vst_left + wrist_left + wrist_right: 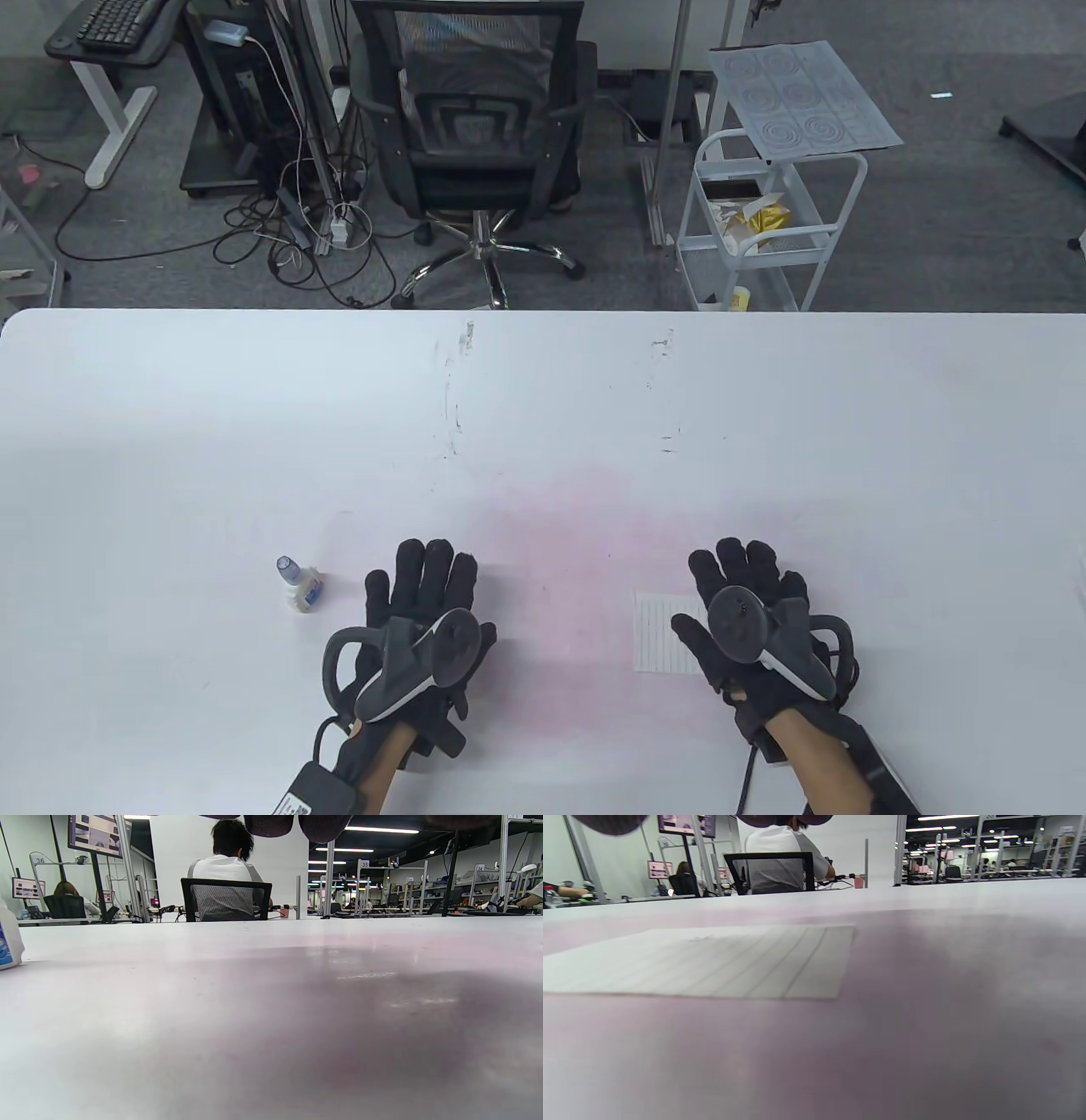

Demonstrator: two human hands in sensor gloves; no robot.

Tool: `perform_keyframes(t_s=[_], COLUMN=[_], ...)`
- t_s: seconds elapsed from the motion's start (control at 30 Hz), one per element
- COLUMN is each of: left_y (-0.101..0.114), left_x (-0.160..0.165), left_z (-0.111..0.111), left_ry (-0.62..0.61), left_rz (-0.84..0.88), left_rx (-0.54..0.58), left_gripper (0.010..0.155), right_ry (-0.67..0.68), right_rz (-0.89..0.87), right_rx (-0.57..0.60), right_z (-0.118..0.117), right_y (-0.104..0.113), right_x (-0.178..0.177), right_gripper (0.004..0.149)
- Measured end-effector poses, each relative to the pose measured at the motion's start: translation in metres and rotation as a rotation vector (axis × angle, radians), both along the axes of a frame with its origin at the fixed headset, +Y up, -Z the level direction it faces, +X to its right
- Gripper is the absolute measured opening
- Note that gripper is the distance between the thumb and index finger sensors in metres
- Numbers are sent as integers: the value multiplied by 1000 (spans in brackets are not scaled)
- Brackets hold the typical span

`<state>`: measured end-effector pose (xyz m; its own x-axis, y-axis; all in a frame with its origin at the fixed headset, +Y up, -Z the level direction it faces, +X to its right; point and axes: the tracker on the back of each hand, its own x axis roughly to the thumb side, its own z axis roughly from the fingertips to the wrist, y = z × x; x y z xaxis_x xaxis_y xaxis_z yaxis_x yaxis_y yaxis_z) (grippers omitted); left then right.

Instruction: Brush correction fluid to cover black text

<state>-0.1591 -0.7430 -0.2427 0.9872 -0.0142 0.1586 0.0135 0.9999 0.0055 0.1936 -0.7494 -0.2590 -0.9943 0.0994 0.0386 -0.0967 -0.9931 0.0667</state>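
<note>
A small white correction fluid bottle point(299, 585) with a blue cap stands on the white table point(543, 399), just left of my left hand point(424, 594); its edge shows in the left wrist view point(8, 942). A small lined paper point(666, 632) lies flat by my right hand point(738, 594), partly under its thumb, and shows in the right wrist view point(712, 959). Both hands rest flat on the table with fingers spread, holding nothing. No black text is legible on the paper.
Beyond the table's far edge stand an office chair point(475, 127) and a white wire cart point(764, 229). Faint black marks point(454, 407) streak the table's middle.
</note>
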Motion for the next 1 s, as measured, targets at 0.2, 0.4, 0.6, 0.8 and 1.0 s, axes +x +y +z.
perform_keyframes(t_s=[0.2,0.4,0.6,0.8,1.0], left_y=[-1,-3,-3,-2,-2], left_x=[-2,-1,0,0,0], left_z=[-1,-2,-2,-2,-1], left_ry=[5,2,2,0,-1], left_rz=[1,-14,-20,-15,-15], left_rx=[-5,-16,-22,-19,-19], left_gripper=[78,78,78,78,78], right_ry=[-113,-166,-174,-177,-182], right_rz=[5,-54,56,145,171], right_rx=[-67,-136,-239,-231,-236], right_z=[1,1,-2,1,5], right_y=[-5,-12,-19,-19,-20], right_x=[20,33,22,13,10], right_gripper=[76,77,79,79,78])
